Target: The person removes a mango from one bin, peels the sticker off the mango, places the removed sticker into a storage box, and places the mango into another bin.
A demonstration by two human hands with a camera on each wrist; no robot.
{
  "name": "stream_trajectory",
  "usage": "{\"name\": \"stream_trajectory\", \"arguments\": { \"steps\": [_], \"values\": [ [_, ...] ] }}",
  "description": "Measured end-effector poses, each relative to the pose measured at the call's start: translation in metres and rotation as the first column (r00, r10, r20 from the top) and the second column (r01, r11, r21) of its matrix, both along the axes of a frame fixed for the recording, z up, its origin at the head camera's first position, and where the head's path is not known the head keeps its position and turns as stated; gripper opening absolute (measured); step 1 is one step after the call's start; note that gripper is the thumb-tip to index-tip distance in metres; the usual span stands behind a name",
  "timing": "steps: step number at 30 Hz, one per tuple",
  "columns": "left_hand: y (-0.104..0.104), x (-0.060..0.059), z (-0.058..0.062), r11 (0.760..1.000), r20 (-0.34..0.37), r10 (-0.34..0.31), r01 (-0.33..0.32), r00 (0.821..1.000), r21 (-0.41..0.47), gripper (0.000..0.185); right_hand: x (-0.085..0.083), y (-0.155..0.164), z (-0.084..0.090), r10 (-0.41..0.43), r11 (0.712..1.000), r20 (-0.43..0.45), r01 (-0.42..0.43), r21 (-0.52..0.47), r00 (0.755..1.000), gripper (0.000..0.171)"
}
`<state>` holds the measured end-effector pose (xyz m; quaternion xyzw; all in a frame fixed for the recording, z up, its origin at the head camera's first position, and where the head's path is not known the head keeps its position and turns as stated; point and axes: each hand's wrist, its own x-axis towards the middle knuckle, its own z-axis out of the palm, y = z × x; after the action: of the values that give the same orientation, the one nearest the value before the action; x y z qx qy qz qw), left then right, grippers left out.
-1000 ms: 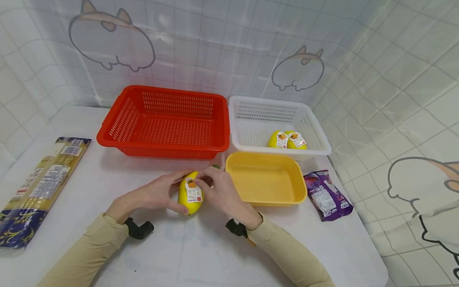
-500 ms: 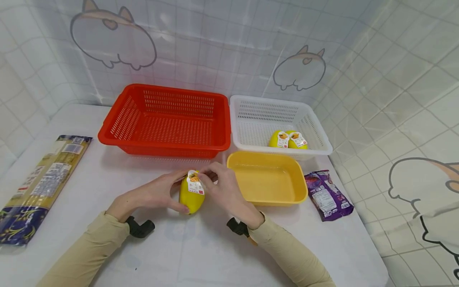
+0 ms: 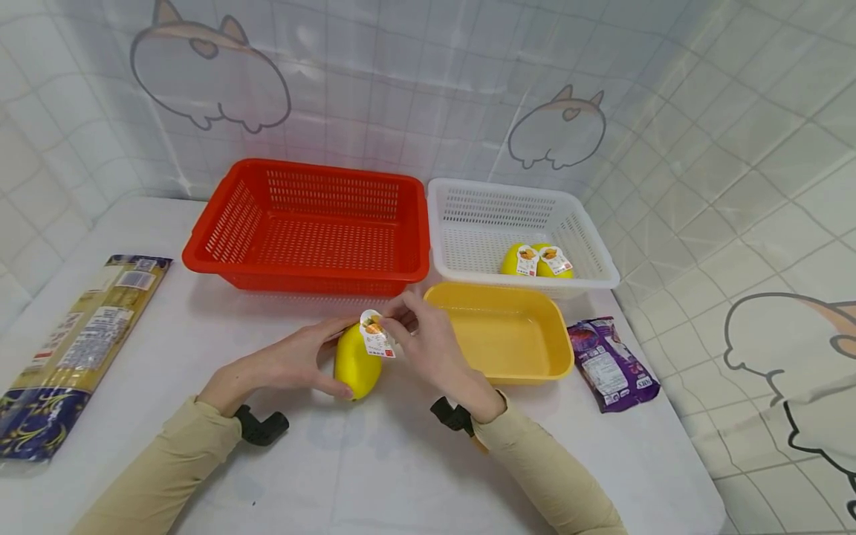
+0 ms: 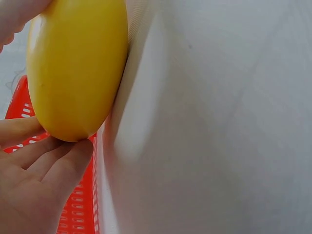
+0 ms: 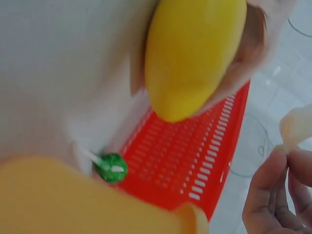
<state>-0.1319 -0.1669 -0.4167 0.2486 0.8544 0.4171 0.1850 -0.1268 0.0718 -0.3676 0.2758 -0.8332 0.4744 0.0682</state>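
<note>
My left hand [image 3: 287,362] grips a smooth yellow mango [image 3: 354,373] above the white table, thumb on its near end and fingers at the far end. In the left wrist view the same mango [image 4: 78,73] shows its bare side, fingertips touching its end. With thumb and finger, my right hand [image 3: 431,345] pinches the edge of a white label [image 3: 378,340] printed with orange fruit. The label overlaps the mango's upper right side and sticks out past it in the head view. In the right wrist view the pinched label [image 5: 296,127] appears pale, apart from the mango.
A red basket [image 3: 304,281] stands behind the hands. To its right is a white basket [image 3: 461,276] with two labelled mangoes [image 3: 518,261]. A yellow bin [image 3: 495,342], purple snack bag [image 3: 611,368], noodle pack [image 3: 87,342] and green lollipop [image 5: 111,168] lie around.
My right hand has drawn the label up and to the right, from flat on the mango's face to its upper right edge. The left hand has stayed on the mango.
</note>
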Motion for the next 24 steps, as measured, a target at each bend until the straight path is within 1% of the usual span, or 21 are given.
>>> {"name": "stream_trajectory", "arguments": {
  "steps": [9,16,19,24],
  "values": [
    [0.001,0.001,0.002,1.0,-0.004,0.008,-0.008,1.0,-0.007,0.116,-0.003,0.008,0.01,-0.001,0.999,-0.017,0.002,0.035,1.0,0.008],
    [0.001,0.002,0.002,1.0,-0.002,0.02,-0.02,1.0,-0.018,0.116,-0.003,0.011,0.014,0.01,0.998,-0.023,-0.009,0.058,1.0,0.005],
    [0.001,0.002,0.002,0.999,-0.002,0.02,-0.02,1.0,-0.026,0.115,-0.004,0.012,0.014,0.011,0.998,-0.007,-0.01,0.068,1.0,0.004],
    [0.001,0.002,0.002,0.999,-0.001,0.02,-0.02,1.0,-0.037,0.116,-0.005,0.015,0.014,0.005,0.997,0.044,-0.008,0.071,0.999,0.005]
  ]
}}
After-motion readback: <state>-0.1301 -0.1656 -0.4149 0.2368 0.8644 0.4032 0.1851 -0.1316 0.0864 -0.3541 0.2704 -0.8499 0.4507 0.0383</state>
